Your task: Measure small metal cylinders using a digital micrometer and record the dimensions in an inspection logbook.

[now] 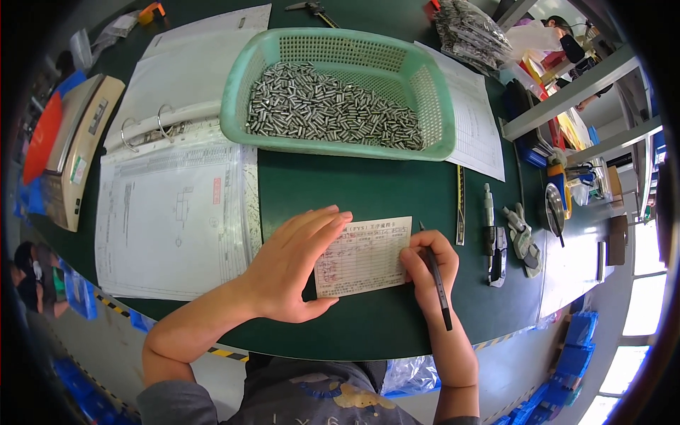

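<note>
Two hands share one small job at the near edge of the dark green tabletop (368, 191): our left hand (290, 265) lies flat with its fingers together and stretched out over the left part of a pale printed card (368, 255), pinning it so that it cannot slide, while our right hand (428, 265) is curled around a dark pen (438, 283), pinching it near the tip, which meets the card's right edge. The card sits squarely in front of us, between both hands, where writing on it is easiest. Just beyond it stands a light green plastic basket (443, 106) heaped with many small metal pins (329, 106), close enough to reach without leaning. To our left an open ring binder (170, 205) shows a sleeved drawing sheet, turned to face us as if for reference. To our right, measuring tools (496, 244) and a narrow steel ruler (460, 205) lie side by side, clear of the card yet within the right hand's reach. More paper sheets (478, 120) lie under and behind the basket.
</note>
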Action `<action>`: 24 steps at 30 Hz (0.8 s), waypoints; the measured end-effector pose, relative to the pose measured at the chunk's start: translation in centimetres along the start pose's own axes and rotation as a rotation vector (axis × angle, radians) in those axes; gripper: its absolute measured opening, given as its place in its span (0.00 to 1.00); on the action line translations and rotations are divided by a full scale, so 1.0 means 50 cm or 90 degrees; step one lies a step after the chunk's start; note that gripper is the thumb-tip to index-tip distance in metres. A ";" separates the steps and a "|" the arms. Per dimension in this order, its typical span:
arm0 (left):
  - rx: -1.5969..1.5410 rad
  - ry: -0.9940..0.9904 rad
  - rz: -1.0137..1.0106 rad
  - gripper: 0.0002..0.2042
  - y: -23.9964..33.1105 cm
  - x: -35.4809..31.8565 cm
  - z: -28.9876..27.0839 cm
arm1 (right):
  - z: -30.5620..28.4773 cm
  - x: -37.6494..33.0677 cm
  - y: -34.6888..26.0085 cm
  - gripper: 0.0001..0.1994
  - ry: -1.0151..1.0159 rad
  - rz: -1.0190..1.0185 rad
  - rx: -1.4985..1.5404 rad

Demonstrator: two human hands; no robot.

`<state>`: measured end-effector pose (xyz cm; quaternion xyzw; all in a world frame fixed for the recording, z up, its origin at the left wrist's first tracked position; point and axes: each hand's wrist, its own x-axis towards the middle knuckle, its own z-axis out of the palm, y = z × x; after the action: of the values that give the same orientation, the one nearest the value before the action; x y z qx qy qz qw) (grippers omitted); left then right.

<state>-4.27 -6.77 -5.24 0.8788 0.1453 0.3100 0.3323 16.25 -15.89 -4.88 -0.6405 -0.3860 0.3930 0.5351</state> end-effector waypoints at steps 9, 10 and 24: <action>0.003 0.011 0.014 0.48 -0.003 0.003 0.000 | -0.002 0.001 0.001 0.04 -0.017 -0.002 0.007; 0.003 0.011 0.014 0.48 -0.004 0.002 0.001 | -0.001 0.001 0.000 0.04 -0.017 -0.002 0.009; 0.029 -0.032 -0.042 0.47 0.005 0.000 0.004 | -0.012 0.002 -0.005 0.21 0.039 -0.041 0.030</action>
<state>-4.14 -7.03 -5.19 0.8883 0.1729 0.2733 0.3260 16.83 -15.97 -4.59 -0.6264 -0.3805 0.3649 0.5742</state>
